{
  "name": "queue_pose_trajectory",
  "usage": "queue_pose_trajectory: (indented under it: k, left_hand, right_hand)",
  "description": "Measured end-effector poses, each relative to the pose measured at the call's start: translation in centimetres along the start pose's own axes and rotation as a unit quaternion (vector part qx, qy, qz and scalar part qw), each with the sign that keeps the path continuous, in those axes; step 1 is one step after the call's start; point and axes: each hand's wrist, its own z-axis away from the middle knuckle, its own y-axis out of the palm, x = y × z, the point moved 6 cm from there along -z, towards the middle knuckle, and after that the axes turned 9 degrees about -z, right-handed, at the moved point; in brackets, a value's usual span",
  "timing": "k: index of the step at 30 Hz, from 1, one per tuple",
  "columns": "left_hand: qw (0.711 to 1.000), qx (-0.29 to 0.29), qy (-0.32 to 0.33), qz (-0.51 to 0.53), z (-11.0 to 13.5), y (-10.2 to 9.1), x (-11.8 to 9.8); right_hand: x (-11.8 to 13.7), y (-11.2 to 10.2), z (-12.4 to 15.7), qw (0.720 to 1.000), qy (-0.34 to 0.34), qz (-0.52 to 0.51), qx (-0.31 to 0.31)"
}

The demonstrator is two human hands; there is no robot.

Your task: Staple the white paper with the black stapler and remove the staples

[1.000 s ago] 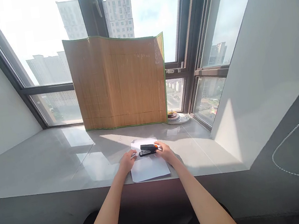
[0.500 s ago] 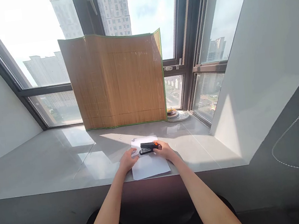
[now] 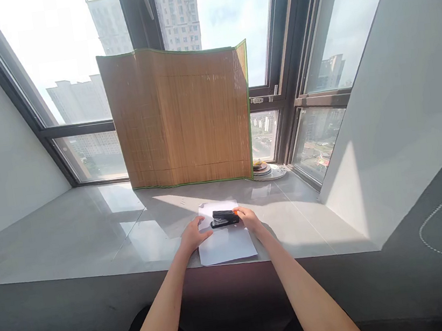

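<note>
Head view: right hand (image 3: 247, 218) is gripping the rear (orange end) of the black stapler (image 3: 224, 217), fingers curling around it. Stapler is sitting on the white paper (image 3: 227, 245) on the window ledge (image 3: 71, 239). Left hand (image 3: 193, 236) is pressing the paper's left edge, fingers flat, close together. Bamboo screen (image 3: 182, 116) is standing behind.

Paper (image 3: 226, 243) partly under stapler (image 3: 224, 217)

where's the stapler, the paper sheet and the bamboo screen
stapler (image 3: 223, 215): head view, middle of its black top
paper sheet (image 3: 227, 246): head view, bare near half
bamboo screen (image 3: 182, 116): head view, centre of front panel
</note>
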Motion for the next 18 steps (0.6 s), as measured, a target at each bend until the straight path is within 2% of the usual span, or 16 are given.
queue_pose_trajectory:
  k: [7, 12, 18]
  left_hand:
    - [0.999, -0.039, 0.017, 0.032, -0.2, 0.3, 0.2]
    - [0.999, -0.023, -0.003, 0.043, -0.2, 0.6, 0.4]
    - [1.0, -0.012, 0.006, -0.001, 0.0, 0.1, -0.3]
  right_hand:
    - [-0.3, -0.2, -0.1, 0.999, 0.043, -0.008, -0.003]
    - [-1.4, -0.1, 0.1, 0.994, 0.113, 0.007, -0.011]
    - [-1.4, -0.6, 0.2, 0.99, 0.089, -0.089, -0.058]
